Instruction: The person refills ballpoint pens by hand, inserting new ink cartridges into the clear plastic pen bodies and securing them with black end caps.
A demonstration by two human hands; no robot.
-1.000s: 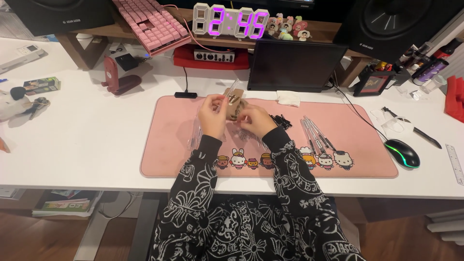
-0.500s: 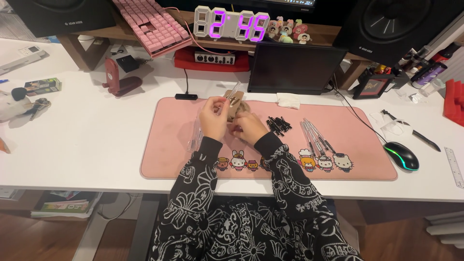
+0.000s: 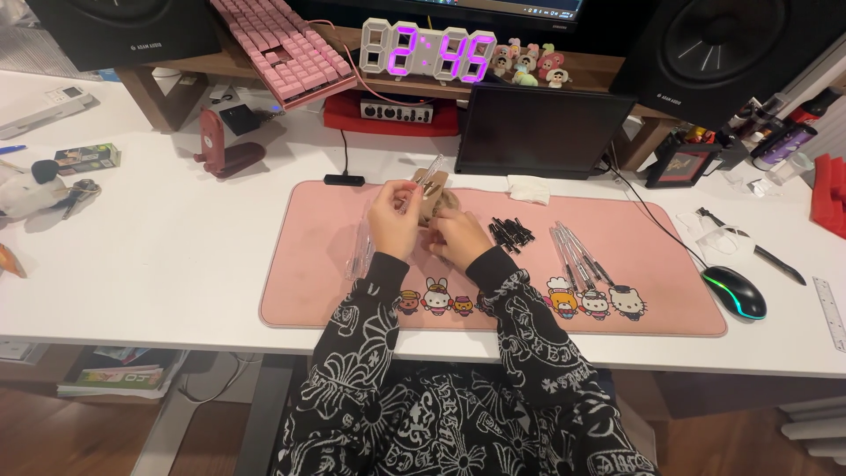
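Head view is looking down on the white counter (image 3: 167,256), where the pink mat (image 3: 335,291) is lying. Over the mat's upper middle, the left hand (image 3: 394,219) is pinching a clear tube (image 3: 430,173) in closed fingers, the right hand (image 3: 458,236) curling around a tan packet (image 3: 432,201). Silver rods (image 3: 577,256) are lying toward the mat's right, small black caps (image 3: 509,233) just right of the hands.

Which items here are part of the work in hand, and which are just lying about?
In use: left hand, right hand, clear tube, tan piece, black parts, slim rods, pink mat.

Lying about: mouse, keyboard, clock, tablet.
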